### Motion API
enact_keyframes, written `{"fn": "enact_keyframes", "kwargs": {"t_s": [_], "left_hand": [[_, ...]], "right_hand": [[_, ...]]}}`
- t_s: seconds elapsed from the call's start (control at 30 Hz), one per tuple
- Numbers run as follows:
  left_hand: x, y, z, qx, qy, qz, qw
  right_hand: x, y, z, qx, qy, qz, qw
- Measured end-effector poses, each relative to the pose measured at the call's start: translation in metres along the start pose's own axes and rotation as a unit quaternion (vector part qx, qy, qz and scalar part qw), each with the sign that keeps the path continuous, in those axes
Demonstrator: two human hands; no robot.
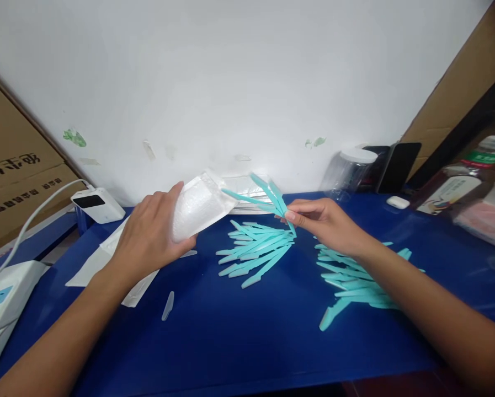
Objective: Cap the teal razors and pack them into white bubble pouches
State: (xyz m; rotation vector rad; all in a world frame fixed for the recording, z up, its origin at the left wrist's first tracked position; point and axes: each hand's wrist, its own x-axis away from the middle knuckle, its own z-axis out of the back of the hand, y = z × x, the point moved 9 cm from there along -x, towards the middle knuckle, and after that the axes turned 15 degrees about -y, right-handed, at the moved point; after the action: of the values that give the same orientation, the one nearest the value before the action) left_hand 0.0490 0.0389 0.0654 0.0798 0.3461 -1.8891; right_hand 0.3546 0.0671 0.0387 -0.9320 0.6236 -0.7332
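My left hand (pixel 148 237) is closed around a white padded bubble mailer (pixel 201 207), which tilts up to the right. Pinched in my right hand (pixel 317 220) are several turquoise eyebrow razors (pixel 267 193), fanned out toward the mailer's end and apparently close to it. Below them a fanned pile of eyebrow razors (pixel 255 251) lies on the blue table (pixel 214 342). A second pile (pixel 355 275) is partly hidden under my right forearm. More white mailers (pixel 92 267) lie flat beneath my left hand. A small translucent blade cap (pixel 168 306) rests nearby on the table.
Silvery-white packets (pixel 247 190) lie against the wall. At left are a white power bank (pixel 98 204), a power strip (pixel 11 303) with cables and a cardboard box (pixel 15 171). To the right stand a clear jar (pixel 349 173), a phone (pixel 398 165), a white earbud case (pixel 398 202) and a bottle (pixel 454 184).
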Motion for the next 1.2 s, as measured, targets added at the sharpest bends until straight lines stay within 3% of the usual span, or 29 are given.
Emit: {"fn": "enact_keyframes", "kwargs": {"t_s": [0.2, 0.33, 0.57, 1.03, 1.2], "left_hand": [[0.004, 0.003, 0.006, 0.003, 0.022, -0.061, 0.998], [0.007, 0.014, 0.005, 0.029, 0.014, -0.083, 0.996], [0.01, 0.033, 0.003, 0.066, 0.002, -0.128, 0.99], [0.012, 0.043, 0.003, 0.08, 0.007, -0.146, 0.986], [0.008, 0.036, 0.001, 0.092, 0.012, -0.124, 0.988]], "right_hand": [[0.0, 0.004, 0.0, 0.011, -0.047, -0.025, 0.999], [-0.001, 0.006, -0.011, 0.036, -0.102, -0.024, 0.994], [0.0, 0.005, -0.025, 0.035, -0.144, -0.035, 0.988], [0.007, -0.007, -0.037, 0.021, -0.119, -0.057, 0.991], [0.009, -0.002, -0.032, 0.001, -0.101, -0.07, 0.992]]}}
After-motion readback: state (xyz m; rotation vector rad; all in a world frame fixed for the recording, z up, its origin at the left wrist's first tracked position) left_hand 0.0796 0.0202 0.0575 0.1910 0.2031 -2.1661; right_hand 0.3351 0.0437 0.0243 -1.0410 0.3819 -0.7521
